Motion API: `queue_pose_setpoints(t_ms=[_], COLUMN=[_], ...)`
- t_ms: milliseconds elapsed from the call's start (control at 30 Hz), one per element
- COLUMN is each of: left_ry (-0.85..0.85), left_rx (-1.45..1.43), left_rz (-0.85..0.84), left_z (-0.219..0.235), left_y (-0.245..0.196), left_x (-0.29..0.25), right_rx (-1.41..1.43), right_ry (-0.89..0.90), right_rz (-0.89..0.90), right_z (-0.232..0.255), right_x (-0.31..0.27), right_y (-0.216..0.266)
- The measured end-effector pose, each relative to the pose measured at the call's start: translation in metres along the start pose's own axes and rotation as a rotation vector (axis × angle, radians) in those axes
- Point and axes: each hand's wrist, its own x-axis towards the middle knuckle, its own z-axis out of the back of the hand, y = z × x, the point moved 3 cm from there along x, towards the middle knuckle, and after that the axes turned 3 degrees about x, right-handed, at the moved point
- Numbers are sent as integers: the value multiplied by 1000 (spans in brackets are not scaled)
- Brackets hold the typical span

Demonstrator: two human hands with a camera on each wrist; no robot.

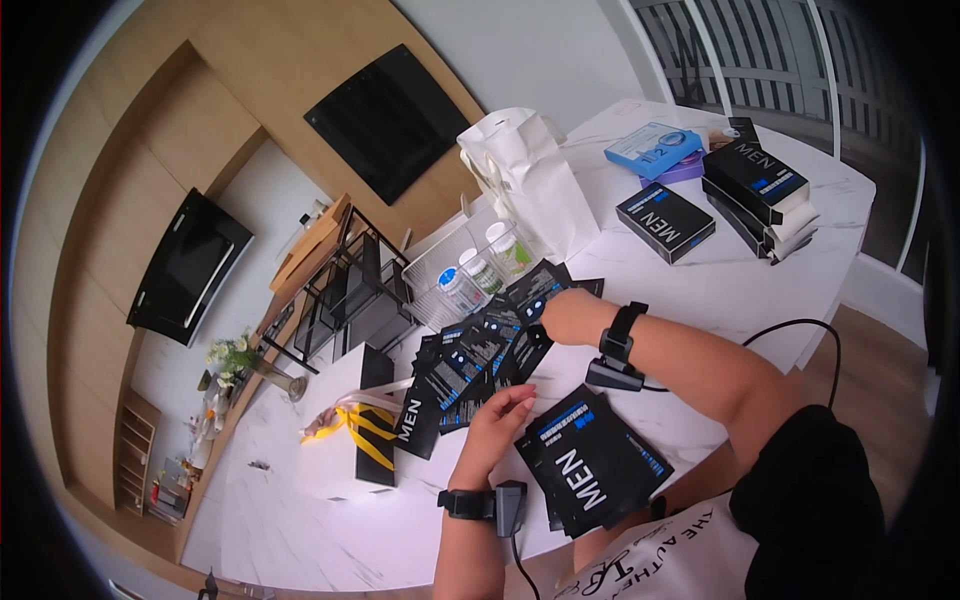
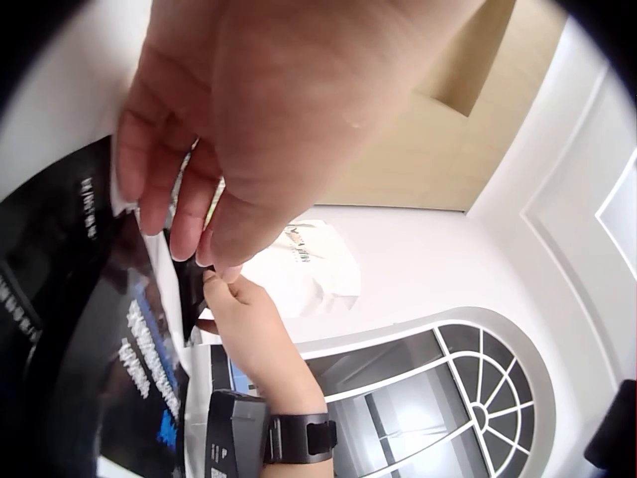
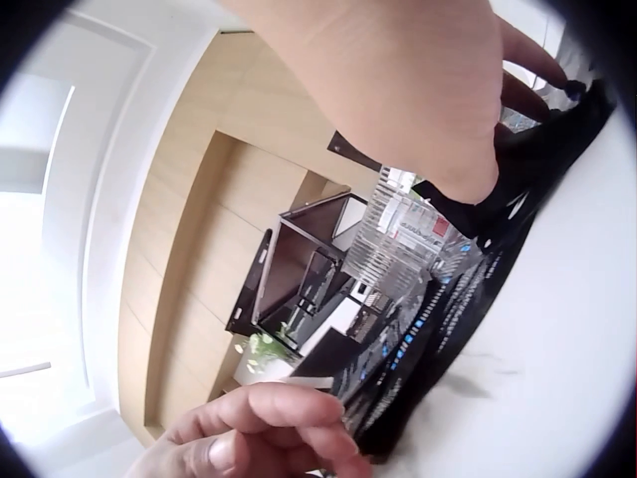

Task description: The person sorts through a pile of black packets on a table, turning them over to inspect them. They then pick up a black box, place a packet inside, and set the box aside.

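Black packets (image 1: pixel 465 365) lie fanned in an overlapping pile on the marble-patterned table. At the pile's far right end, my right hand (image 1: pixel 575 318) pinches a black packet; the right wrist view shows the dark packet (image 3: pixel 537 164) between thumb and fingers. My left hand (image 1: pixel 495 430), fingers loosely bent and holding nothing visible, hovers between that pile and a separate stack of black MEN packets (image 1: pixel 590 465) by the table's near edge. In the left wrist view the left hand (image 2: pixel 259 119) is above black packets (image 2: pixel 90 299); any contact is unclear.
Beyond the pile stand a clear basket (image 1: pixel 425 290) with several bottles and a white bag (image 1: pixel 530 180). Black MEN boxes (image 1: pixel 665 222) and a blue box (image 1: pixel 652 148) lie at the right. A white box (image 1: pixel 335 440) with yellow ribbon sits left.
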Motion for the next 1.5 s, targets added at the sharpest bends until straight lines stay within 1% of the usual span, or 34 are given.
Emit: queue_pose_setpoints(t_ms=[33, 100, 167, 200, 233, 300, 333, 367, 433, 467, 500, 567, 600, 633, 700, 733, 767, 800, 833, 867, 900, 933, 967, 1000, 1033, 1100, 1133, 1167, 1233, 1267, 1300, 1333, 1400, 1500], left_ry=[-5, -16, 5, 57, 46, -43, -119, -111, -207, -140, -136, -11, 31, 20, 126, 158, 152, 87, 23, -140, -140, -255, -371, -449, -506, -489, -489, -426, -328, -341, -355, -358, -394, -466], left_rx=[-12, 12, 92, 175, 255, 223, 110, 117, -20, 20, 16, 26, 58, 54, -222, -369, -373, -447, -520, -509, -516, -448, -377, -436, -374, -385, -392, -315, -239, -208, -178, -196, -275, -321], left_rz=[-19, 29, 105, 51, 0, -46, -63, -74, -70, -41, -51, 121, 145, 142, 151, 110, 104, 31, -39, 35, 36, -62, -160, -156, -185, -239, -241, -249, -299, -318, -334, -349, -507, -541], left_z=[4, 12, 20, 25, 33, 41, 44, 43, 44, 46, 48, 51, 50, 52, 51, 48, 45, 43, 42, 43, 45, 54, 61, 68, 70, 69, 67, 61, 45, 39, 34, 33, 35, 45], left_y=[-3, -26, -55, -66, -72, -93, -97, -101, -102, -96, -89, -74, -73, -71, -65, -66, -70, -79, -88, -93, -89, -85, -86, -86, -87, -97, -100, -105, -123, -130, -133, -134, -135, -137], left_x=[3, 9, 19, 28, 37, 53, 60, 63, 66, 67, 67, 66, 63, 63, 63, 68, 70, 67, 62, 55, 57, 60, 60, 59, 54, 49, 45, 43, 38, 36, 36, 38, 39, 32], right_rx=[6, -13, 16, 61, 102, 128, 153, 180, 253, 327, 317, 358, 264, 259, 112, 49, -18, 70, 133, 94, 54, 51, 195, 342, 340, 511, 517, 507, 1075, 1170, 1304, 1206, 1065, 868], right_ry=[-9, -146, -191, -80, 28, 98, 149, 201, 173, 155, 151, -79, -232, -232, -658, -658, -656, -580, -545, -566, -586, -578, -634, -689, -687, -862, -1071, -1069, -808, -633, -782, -777, -703, -740], right_rz=[-5, 145, 120, 138, 155, 92, 83, 71, 62, 66, 60, -11, -51, -39, 61, 204, 345, 507, 604, 600, 596, 598, 675, 749, 753, 306, 275, 278, 211, 149, 268, 222, 114, 211], right_z=[1, 5, 10, 14, 17, 16, 19, 20, 21, 23, 25, 38, 52, 64, 97, 103, 105, 104, 103, 98, 96, 97, 104, 111, 120, 138, 137, 134, 127, 127, 124, 125, 144, 144], right_x=[1, 4, 6, 5, 5, 5, 6, 7, 11, 11, 12, 17, 15, 14, 6, 0, -7, -11, -15, -16, -16, -17, -22, -26, -29, -30, -31, -27, -16, -15, -9, -12, -28, -28], right_y=[-5, -10, -14, -14, -14, -13, -13, -14, -24, -28, -31, -34, -27, -18, 5, 19, 34, 49, 62, 68, 72, 73, 75, 75, 75, 59, 53, 51, 42, 39, 42, 40, 47, 48])
